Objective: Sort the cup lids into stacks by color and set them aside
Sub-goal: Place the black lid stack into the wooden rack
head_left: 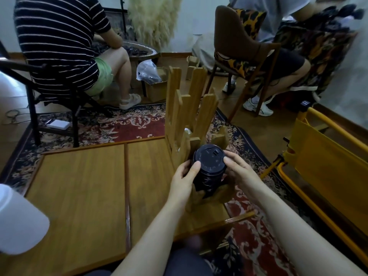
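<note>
Fingers of left hand [184, 179] and right hand [238, 172] curled around stack of black lids [208, 169] (one hand each side), stack inside wooden rack [189, 116], on wooden table [83, 192].

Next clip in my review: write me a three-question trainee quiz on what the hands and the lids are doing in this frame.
1. True or false: both hands hold the stack of black lids.
2. What colour are the lids in the stack: A white, B black, C red?
3. Fill in: the stack sits in a wooden ____ on the table.

Key
1. True: the left hand and the right hand each have a grip on a side.
2. B.
3. Rack, with upright slats.
</note>
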Available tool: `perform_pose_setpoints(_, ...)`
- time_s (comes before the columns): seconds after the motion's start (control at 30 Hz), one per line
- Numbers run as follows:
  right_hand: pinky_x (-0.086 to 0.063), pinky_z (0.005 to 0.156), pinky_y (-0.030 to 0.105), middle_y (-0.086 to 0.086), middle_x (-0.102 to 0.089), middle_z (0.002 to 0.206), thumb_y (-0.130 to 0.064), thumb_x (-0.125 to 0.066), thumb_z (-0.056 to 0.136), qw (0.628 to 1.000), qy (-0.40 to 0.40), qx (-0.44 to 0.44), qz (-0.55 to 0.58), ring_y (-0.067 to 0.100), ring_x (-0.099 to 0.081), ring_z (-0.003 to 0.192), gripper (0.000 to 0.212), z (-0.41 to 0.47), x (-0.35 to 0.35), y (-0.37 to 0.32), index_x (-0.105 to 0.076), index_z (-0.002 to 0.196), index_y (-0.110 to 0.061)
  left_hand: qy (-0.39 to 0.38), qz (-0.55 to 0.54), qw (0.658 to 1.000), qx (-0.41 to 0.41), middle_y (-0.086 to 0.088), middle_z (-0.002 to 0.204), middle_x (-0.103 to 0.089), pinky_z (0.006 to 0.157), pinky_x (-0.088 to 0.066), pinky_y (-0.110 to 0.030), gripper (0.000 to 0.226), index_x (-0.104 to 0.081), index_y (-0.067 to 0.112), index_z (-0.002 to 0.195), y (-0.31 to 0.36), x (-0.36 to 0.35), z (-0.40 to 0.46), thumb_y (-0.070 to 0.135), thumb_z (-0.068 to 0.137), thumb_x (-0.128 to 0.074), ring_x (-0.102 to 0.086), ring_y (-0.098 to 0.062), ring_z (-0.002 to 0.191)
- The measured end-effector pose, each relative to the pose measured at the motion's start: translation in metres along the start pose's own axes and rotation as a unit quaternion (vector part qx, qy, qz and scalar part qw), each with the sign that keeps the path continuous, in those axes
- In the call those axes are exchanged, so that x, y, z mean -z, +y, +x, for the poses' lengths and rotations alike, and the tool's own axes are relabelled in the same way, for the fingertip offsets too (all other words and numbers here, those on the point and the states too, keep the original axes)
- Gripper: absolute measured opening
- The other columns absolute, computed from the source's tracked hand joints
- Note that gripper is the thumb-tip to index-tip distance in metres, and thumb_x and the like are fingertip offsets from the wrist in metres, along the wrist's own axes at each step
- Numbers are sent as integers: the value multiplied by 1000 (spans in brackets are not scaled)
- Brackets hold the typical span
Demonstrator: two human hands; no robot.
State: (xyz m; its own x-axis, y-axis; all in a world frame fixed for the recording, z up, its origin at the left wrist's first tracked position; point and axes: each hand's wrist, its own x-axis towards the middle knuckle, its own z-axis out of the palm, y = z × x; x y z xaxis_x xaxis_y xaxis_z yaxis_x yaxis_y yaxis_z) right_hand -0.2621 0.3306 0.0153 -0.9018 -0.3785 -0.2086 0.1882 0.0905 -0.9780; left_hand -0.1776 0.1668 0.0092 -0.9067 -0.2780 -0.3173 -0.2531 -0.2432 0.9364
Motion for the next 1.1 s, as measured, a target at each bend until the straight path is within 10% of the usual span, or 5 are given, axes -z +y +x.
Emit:
perform_pose_setpoints(0.37,-49,88,27,-10,-65,128,-43,-60,88,1000,-3,-21,11,14,-59,118,46,6,-7,13,-58,133,-34,87,26,996,-20,-2,136,-61,101,-46,-30,63,-56,10,139,-14,1,10,47,89,-67,-57,-20,125)
perform_pose_setpoints(0.63,-40,111,44,-7,-63,131,-60,-73,73,1000,13,-9,0,16,-55,125,66,3,-2,21,-58,133,-36,92,47,993,-61,1,126,-64,103,-50,-34,55,-60,15,131,-17,3,7,44,86,-72,-60,-13,116)
perform_pose_setpoints(1.1,-52,83,23,0,-73,106,-24,-61,95,990,107,69,-67,16,-67,103,16,-6,-6,14,-70,105,-15,64,88,988,-112,9,131,-60,106,-48,-39,42,-60,34,123,-20,6,4,41,85,-76,-54,-13,124)
